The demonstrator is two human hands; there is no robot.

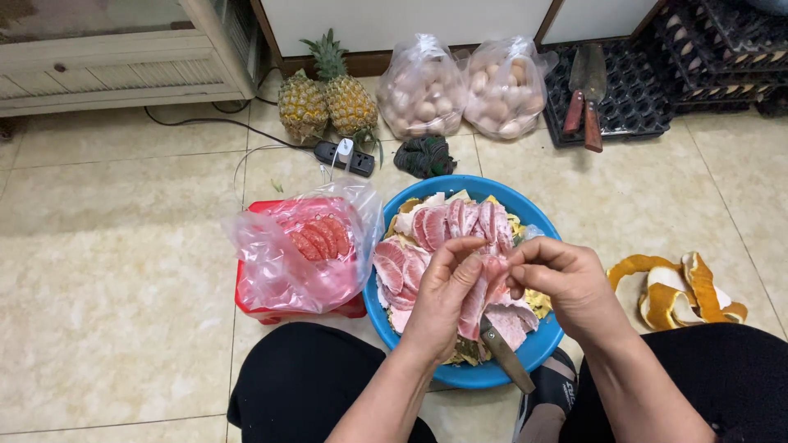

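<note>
Pomelo segment [478,299] — pink, membranous — pinched by left hand [443,299] and right hand [566,283].

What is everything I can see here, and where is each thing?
pomelo segment: one, pink, held over the basin
basin: one, blue, holds pink segments and peel
knife: one, in the basin
plastic bag: one, clear, peeled segments inside, on a red stool
pineapples: two, by the wall
egg bags: two, clear, by the wall
cleavers: two, on black trays
peel: orange, floor at right
left hand: grips the segment
right hand: pinches the segment
</note>
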